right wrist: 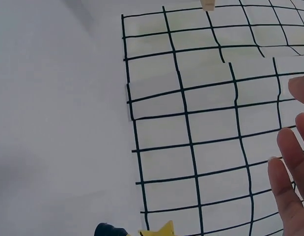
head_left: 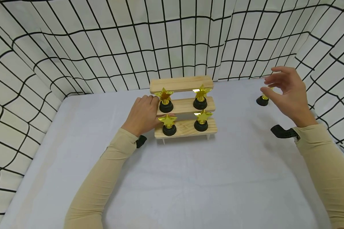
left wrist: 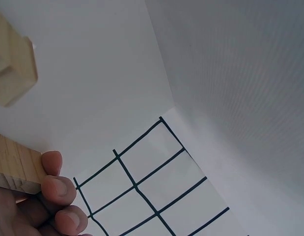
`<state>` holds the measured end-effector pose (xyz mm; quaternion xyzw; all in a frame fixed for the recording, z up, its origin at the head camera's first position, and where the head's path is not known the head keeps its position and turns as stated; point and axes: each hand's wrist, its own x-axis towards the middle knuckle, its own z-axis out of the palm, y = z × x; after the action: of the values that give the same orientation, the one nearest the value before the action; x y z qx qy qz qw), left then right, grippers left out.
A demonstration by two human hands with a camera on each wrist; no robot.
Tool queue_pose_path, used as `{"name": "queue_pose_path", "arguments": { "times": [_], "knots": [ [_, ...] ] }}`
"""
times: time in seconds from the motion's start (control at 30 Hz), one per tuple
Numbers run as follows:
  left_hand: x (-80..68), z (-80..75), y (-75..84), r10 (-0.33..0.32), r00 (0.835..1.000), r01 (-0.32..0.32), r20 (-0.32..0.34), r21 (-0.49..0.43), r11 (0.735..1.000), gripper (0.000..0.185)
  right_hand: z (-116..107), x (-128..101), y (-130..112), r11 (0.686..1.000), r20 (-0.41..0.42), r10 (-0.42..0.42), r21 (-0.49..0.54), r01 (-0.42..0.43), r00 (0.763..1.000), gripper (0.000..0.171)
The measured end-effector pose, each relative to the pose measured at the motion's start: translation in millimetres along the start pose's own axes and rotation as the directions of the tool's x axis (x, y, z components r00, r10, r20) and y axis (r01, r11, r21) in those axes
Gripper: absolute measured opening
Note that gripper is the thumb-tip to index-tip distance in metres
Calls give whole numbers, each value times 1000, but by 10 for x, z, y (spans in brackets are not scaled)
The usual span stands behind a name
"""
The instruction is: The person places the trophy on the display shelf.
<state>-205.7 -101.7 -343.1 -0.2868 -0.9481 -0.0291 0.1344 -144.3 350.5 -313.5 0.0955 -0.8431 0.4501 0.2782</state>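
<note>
A three-step wooden display stand (head_left: pixel 181 84) stands on the white table. Gold star trophies with round black bases sit on it: two on the middle step, left (head_left: pixel 166 106) and right (head_left: pixel 200 103), and two on the bottom step, left (head_left: pixel 169 129) and right (head_left: pixel 201 126). My left hand (head_left: pixel 143 114) grips the stand's left side; in the left wrist view its fingertips (left wrist: pixel 58 189) curl round the end of a wooden board (left wrist: pixel 16 162). At the far right my right hand (head_left: pixel 292 97) is raised, fingers apart, beside another star trophy (head_left: pixel 262 101), partly hidden behind the thumb.
A white backdrop with a black line grid (head_left: pixel 183 41) rises behind the table and at both sides. White cloth (head_left: pixel 189 181) covers the table. Black wrist straps show at the left (head_left: pixel 141 141) and right (head_left: pixel 282 131) sleeves.
</note>
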Motion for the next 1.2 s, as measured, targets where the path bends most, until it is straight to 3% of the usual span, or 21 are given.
{"name": "queue_pose_path", "arguments": {
  "times": [0.17, 0.4, 0.97, 1.2],
  "knots": [
    [5, -1, 4, 2, 1000, -2, 10, 2, 1000, 69, -57, -3, 151, 1000, -70, 11, 10, -11, 997, 63],
    [3, 5, -6, 8, 1000, -8, -8, 9, 1000, 73, -109, -7, 279, 995, -121, 101, 10, -100, 988, 61],
    [2, -9, 18, -16, 1000, 16, 5, -4, 1000, 79, -115, -107, 505, 950, -157, 310, 17, -311, 938, 60],
    [1, -16, 17, -18, 1000, 18, 12, -5, 1000, 77, -66, -128, 655, 935, -154, 350, -11, -356, 924, 61]
  ]
}}
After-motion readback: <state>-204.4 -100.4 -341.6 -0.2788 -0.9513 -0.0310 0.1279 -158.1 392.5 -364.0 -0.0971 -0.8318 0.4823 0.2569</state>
